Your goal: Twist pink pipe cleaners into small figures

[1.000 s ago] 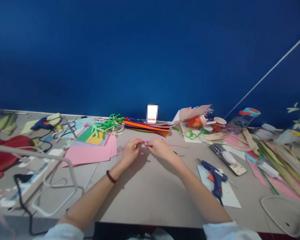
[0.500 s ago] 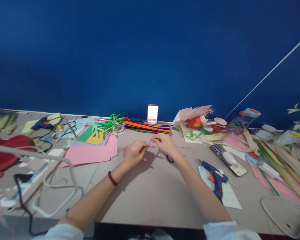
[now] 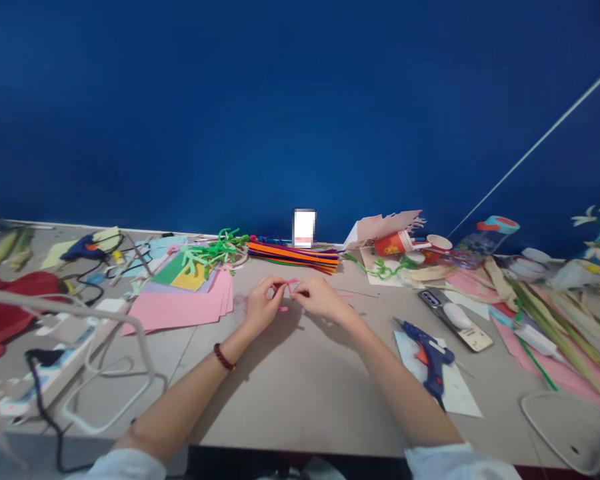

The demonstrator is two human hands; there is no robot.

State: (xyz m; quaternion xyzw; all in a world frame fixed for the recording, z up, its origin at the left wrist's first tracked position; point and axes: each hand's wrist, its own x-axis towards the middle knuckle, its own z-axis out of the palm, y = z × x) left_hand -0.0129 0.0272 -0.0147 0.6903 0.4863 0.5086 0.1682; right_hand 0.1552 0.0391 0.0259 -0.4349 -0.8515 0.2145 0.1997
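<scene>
A bent pink pipe cleaner sits at the centre of the frame, pinched between the fingertips of the left hand and the right hand. Just above lies a bundle of multicoloured pipe cleaners. Pink paper sheets spread centre-left; a blue glue gun rests lower right on the tabletop.
</scene>
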